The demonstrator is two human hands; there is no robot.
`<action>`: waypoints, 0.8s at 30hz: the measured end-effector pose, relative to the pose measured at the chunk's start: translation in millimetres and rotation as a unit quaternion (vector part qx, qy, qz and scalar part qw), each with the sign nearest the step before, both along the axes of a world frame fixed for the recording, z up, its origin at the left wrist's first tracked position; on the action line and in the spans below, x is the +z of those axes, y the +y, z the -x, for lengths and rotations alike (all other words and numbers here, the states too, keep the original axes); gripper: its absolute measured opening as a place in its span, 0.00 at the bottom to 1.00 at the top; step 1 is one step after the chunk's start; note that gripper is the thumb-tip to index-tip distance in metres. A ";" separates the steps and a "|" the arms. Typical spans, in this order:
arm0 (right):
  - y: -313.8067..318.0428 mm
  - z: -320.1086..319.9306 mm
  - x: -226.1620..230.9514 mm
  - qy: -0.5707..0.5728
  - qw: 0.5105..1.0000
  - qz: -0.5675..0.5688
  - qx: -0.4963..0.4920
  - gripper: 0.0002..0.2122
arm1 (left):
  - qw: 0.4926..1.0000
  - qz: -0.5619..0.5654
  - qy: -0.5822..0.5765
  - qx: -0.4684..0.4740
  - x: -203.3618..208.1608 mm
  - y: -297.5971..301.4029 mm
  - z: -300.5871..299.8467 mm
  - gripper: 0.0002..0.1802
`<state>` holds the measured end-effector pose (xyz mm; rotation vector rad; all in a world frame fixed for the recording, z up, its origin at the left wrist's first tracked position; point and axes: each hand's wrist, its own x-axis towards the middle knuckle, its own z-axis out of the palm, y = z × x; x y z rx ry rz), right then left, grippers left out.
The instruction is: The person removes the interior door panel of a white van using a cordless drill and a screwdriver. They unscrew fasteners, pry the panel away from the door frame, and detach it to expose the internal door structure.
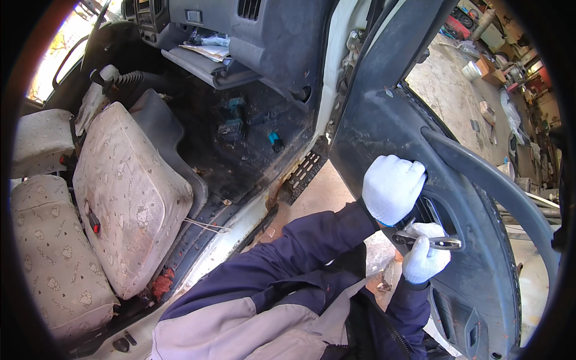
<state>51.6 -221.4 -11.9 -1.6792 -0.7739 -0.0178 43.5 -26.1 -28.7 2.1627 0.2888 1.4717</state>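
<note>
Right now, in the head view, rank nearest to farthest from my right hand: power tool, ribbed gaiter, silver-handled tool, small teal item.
1. Silver-handled tool: in your right hand.
2. Small teal item: left, on floor.
3. Power tool: floor, farther left.
4. Ribbed gaiter: far left.

Power tool (231, 128) on floor (240, 171) between seat (132, 198) and door (384, 129).

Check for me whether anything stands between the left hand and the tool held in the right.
Only the right hand itself: its gloved fingers wrap the middle of the tool, on the side toward the left hand. The tool's silvery end sticks out past the grip; nothing else visible stands between.
</note>
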 end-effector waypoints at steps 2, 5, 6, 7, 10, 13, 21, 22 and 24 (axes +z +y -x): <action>0.6 0.2 0.3 -0.008 1.000 -0.006 0.000 0.10 | 0.998 -0.047 0.027 -0.017 0.8 6.4 2.4 0.08; 3.0 0.7 0.3 0.005 1.000 -0.021 0.002 0.10 | 0.996 -0.076 0.026 -0.026 0.2 12.1 2.9 0.07; 3.7 0.9 0.3 0.003 1.000 -0.018 0.000 0.10 | 0.996 -0.086 0.022 -0.026 -0.4 12.3 2.5 0.07; 4.1 1.0 0.6 -0.001 1.000 -0.017 -0.002 0.10 | 0.996 -0.087 0.018 -0.024 -1.0 11.3 1.6 0.07; 3.5 1.3 1.5 0.004 1.000 -0.002 -0.004 0.10 | 0.998 -0.057 0.016 -0.015 -3.1 5.0 -1.5 0.09; 2.1 1.3 1.4 0.016 1.000 0.000 -0.006 0.10 | 0.999 -0.031 0.001 -0.012 -4.2 3.0 -1.7 0.09; 2.0 0.5 -2.3 0.003 1.000 -0.006 -0.012 0.09 | 1.000 -0.006 -0.016 0.006 1.0 -0.1 0.9 0.05; 2.0 0.6 -2.2 0.001 1.000 -0.007 -0.010 0.09 | 1.000 -0.017 -0.007 0.005 0.7 0.7 -0.2 0.05; 2.1 0.8 -2.0 0.004 1.000 -0.012 -0.007 0.09 | 1.000 -0.030 -0.001 0.000 -0.9 2.7 -2.5 0.04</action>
